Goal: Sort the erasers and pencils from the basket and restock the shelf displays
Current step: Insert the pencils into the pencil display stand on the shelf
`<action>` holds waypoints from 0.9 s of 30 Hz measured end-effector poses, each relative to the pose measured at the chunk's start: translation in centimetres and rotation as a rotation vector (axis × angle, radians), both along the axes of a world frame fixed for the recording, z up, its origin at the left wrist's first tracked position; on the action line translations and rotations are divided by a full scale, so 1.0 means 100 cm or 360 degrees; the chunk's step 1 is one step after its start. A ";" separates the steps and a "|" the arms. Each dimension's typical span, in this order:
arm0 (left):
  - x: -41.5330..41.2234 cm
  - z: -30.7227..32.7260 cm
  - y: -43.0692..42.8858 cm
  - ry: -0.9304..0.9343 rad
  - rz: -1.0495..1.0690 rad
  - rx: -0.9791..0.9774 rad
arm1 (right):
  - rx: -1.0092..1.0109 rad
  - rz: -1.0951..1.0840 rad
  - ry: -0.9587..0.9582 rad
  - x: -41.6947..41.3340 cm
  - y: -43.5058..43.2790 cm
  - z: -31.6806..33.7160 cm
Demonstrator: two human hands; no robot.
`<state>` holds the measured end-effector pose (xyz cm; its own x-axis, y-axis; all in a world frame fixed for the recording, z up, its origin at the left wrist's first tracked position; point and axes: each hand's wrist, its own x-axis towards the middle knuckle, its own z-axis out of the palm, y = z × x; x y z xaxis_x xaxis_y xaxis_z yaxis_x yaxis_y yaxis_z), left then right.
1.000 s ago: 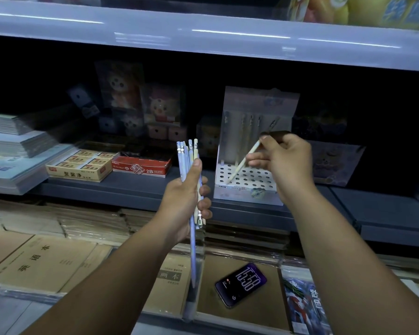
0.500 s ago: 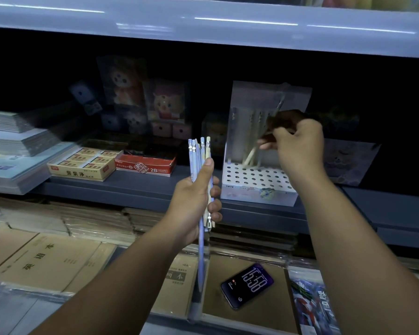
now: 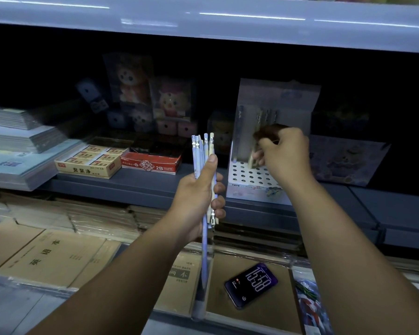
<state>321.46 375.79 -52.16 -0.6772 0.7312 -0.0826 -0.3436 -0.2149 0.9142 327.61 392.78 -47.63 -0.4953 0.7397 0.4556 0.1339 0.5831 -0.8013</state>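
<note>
Left hand [image 3: 197,199] grips pencils [image 3: 205,151] before dim grey shelf [image 3: 131,186].

Two hands in shot, left hand [image 3: 196,194] and right hand [image 3: 286,153], and I count four pencils [image 3: 205,151] by their capped tops in the bunch, maybe a fifth tucked behind. Two boxes on the shelf: one yellow box [image 3: 90,169] showing six erasers [image 3: 99,157] on top and one red box [image 3: 151,164]. There's also one white pencil stand [image 3: 247,176], its own contents too blurred to count, and one phone [image 3: 250,284] below.

blurred pencil [image 3: 252,161] under right hand [image 3: 286,154]
</note>
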 end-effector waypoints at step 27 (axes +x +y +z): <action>-0.034 0.022 -0.038 -0.0497 0.0823 0.0466 | -0.0631 0.1301 -0.0855 0.047 -0.103 -0.014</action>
